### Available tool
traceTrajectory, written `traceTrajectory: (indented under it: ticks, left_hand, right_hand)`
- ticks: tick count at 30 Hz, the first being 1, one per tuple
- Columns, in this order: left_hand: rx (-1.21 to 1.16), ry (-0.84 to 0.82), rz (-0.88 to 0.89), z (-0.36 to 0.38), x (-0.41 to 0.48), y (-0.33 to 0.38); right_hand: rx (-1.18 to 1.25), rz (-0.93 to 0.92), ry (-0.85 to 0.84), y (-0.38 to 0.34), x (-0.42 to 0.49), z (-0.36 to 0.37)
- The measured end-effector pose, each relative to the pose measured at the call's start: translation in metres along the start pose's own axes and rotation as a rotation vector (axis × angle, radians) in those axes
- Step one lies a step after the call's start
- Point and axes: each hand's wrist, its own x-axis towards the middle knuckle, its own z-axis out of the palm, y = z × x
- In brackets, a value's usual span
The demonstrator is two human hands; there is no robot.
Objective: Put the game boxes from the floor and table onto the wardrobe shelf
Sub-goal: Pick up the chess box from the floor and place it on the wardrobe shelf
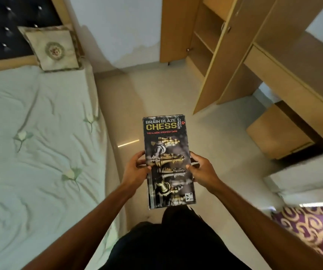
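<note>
A dark chess box (167, 145) with gold and silver pieces printed on its lid is held flat in front of me, above the floor. My left hand (136, 169) grips its left long edge, thumb on the lid. My right hand (201, 168) grips the right long edge the same way. The wooden wardrobe (221, 55) stands ahead at the upper right with its door open, and bare shelves (203, 40) show inside.
A bed (30, 143) with a pale green sheet and a pillow (53, 49) fills the left side. A wooden desk (293, 78) with a drawer unit (277, 133) stands at the right. Purple patterned fabric (310, 228) lies at the lower right. Beige tiled floor (156, 94) runs between bed and wardrobe.
</note>
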Motion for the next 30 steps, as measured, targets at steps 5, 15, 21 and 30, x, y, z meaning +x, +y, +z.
traceTrajectory:
  ticks: [5, 15, 21, 30]
  left_hand:
    - [0.0, 0.052, 0.03, -0.021, 0.124, 0.07]
    - [0.015, 0.122, 0.022, -0.066, 0.381, 0.212]
    - [-0.042, 0.129, 0.042, -0.075, 0.525, 0.294]
    - [-0.003, 0.027, 0.0, -0.072, 0.775, 0.426]
  right_hand:
    - [0.012, -0.02, 0.021, -0.058, 0.132, -0.002]
    - [-0.062, -0.099, -0.023, -0.184, 0.42, -0.014]
    - [-0.166, -0.182, 0.031, -0.262, 0.568, -0.037]
    - [-0.151, -0.141, 0.198, -0.351, 0.79, -0.081]
